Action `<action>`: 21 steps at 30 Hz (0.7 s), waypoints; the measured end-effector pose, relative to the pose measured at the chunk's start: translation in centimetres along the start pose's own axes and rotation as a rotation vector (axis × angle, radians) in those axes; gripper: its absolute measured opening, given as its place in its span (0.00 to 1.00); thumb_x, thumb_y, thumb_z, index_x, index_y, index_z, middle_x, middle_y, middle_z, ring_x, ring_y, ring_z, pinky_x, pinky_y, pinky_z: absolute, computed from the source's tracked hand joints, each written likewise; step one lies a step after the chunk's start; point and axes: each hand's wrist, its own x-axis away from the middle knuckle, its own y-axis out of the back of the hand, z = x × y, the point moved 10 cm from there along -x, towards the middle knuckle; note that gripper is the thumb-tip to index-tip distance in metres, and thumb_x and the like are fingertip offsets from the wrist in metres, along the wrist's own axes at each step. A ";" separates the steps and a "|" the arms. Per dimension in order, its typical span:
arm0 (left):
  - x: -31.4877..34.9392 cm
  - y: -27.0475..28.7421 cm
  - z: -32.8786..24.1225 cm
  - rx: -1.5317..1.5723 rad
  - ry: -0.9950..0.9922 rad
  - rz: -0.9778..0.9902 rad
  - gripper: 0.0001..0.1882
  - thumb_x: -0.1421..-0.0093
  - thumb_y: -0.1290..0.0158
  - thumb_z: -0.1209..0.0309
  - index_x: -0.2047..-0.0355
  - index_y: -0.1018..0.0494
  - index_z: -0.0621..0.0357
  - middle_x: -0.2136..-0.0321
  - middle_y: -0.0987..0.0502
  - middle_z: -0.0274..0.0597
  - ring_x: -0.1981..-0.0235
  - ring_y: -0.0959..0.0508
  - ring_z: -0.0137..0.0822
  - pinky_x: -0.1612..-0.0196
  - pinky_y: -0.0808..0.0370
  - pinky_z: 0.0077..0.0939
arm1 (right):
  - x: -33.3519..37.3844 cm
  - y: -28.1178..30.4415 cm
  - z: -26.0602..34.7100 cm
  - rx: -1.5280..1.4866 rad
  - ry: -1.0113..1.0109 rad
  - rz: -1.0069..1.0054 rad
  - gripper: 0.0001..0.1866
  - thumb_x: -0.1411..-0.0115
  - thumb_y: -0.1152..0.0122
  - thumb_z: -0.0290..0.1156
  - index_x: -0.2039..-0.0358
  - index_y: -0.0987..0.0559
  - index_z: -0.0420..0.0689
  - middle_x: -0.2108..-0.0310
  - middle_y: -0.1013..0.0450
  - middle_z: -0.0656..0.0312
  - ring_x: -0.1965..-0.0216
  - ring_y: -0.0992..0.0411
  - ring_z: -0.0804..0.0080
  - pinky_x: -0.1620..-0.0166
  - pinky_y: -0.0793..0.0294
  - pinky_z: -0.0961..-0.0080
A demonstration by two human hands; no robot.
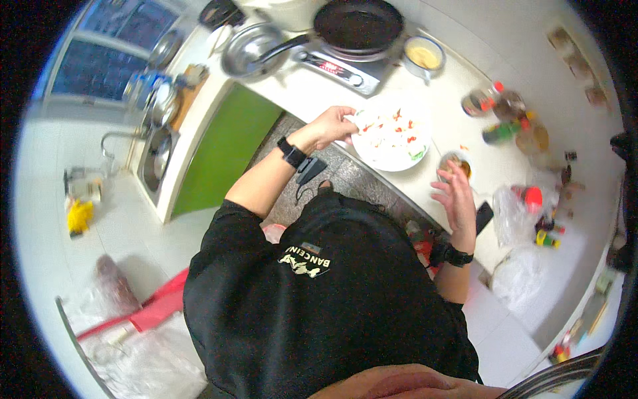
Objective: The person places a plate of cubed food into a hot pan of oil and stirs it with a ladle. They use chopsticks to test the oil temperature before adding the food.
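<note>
At the left rim of a white plate (381, 158) is my left hand (334, 127), its fingers closed on the edge. Scattered over the plate are pale pieces, red bits and a little green along the rim; I cannot tell exactly what food they are. My right hand (456, 198) is open, its fingers spread just in front of a small white bowl (445, 157) with something brown in it. Those fingers partly cover the bowl, and they hold nothing I can see.
Behind the plate, a black frying pan (359, 26) sits on an induction cooker (340, 72), beside a steel bowl (247, 48). A cup (425, 74) holds yellow stuff. Several bottles (506, 132) and a plastic bag (513, 218) line the right wall. The sink (158, 163) is left.
</note>
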 end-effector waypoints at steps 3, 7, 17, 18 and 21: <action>6.4 4.7 1.2 0.130 -0.050 -0.139 0.20 0.42 0.47 0.80 0.48 0.29 0.66 0.64 0.19 0.40 0.70 0.19 0.26 0.64 0.18 0.19 | -2.3 -10.0 -1.2 -0.013 -0.047 0.292 0.32 0.27 0.58 0.42 0.28 0.53 0.44 0.37 0.41 0.46 0.50 0.27 0.59 0.52 0.18 0.60; 14.8 12.5 3.5 0.186 -0.050 -0.308 0.21 0.41 0.48 0.80 0.46 0.31 0.67 0.63 0.19 0.40 0.66 0.19 0.27 0.63 0.18 0.19 | -4.1 -22.2 -4.0 -0.066 -0.164 0.468 0.31 0.26 0.61 0.41 0.29 0.52 0.42 0.36 0.41 0.45 0.44 0.29 0.58 0.49 0.19 0.58; 32.5 31.5 12.0 0.436 -0.130 -0.644 0.21 0.41 0.54 0.85 0.46 0.39 0.71 0.60 0.21 0.51 0.65 0.16 0.35 0.66 0.15 0.18 | -5.9 -51.8 -12.6 0.210 -0.199 0.877 0.27 0.27 0.57 0.41 0.33 0.40 0.40 0.41 0.31 0.53 0.45 0.28 0.66 0.46 0.23 0.70; 33.8 33.2 12.9 0.510 -0.172 -0.663 0.21 0.41 0.55 0.85 0.47 0.39 0.71 0.60 0.21 0.52 0.64 0.16 0.36 0.67 0.15 0.18 | -6.2 -53.9 -13.6 0.194 -0.224 0.902 0.28 0.27 0.55 0.43 0.33 0.39 0.41 0.42 0.30 0.56 0.48 0.26 0.67 0.48 0.22 0.69; 37.2 37.6 15.1 0.608 -0.246 -0.730 0.20 0.41 0.56 0.86 0.47 0.39 0.70 0.57 0.22 0.55 0.63 0.16 0.37 0.66 0.14 0.22 | -11.9 -56.7 -12.9 0.600 0.029 0.681 0.25 0.30 0.50 0.44 0.40 0.31 0.41 0.48 0.26 0.55 0.51 0.26 0.65 0.52 0.23 0.66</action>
